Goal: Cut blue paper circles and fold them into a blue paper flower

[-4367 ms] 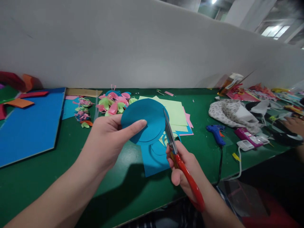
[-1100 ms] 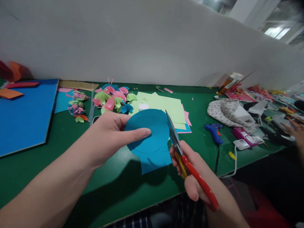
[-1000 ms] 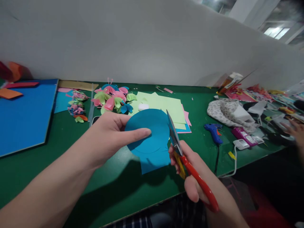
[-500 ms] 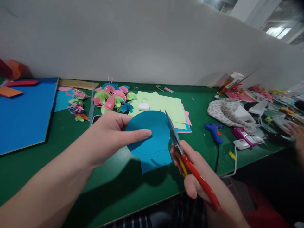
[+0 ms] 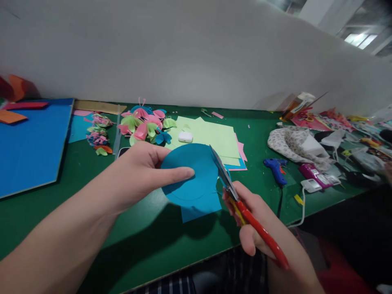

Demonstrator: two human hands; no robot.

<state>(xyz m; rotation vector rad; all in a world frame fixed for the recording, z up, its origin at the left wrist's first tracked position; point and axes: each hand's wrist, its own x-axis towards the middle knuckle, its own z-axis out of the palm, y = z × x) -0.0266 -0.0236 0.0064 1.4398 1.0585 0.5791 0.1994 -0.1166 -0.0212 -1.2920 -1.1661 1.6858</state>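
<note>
Between thumb and fingers, my left hand (image 5: pixel 150 165) pinches a blue sheet of paper (image 5: pixel 196 183) above the table. Its upper outline is cut round, while a square-cornered flap hangs at the bottom below a faint curved line. My right hand (image 5: pixel 248 208) is wrapped round the handles of scissors (image 5: pixel 257 224), one red and one yellow. The scissor blades point up and away along the paper's right edge and look nearly closed. A narrow curled strip of blue paper shows by the blades.
Behind the paper lie light green sheets (image 5: pixel 214 134) with a white case (image 5: pixel 185 137) and a bunch of paper flowers (image 5: pixel 147 124). A blue board (image 5: pixel 30 151) is at left. On the right are a blue glue gun (image 5: pixel 277 169), a purple device (image 5: pixel 315 173) and a patterned cloth (image 5: pixel 284 143).
The scissor blades have closed further along the paper's right edge, and my right hand has shifted slightly right. A co-worker's hand at the far right has mostly left the view.
</note>
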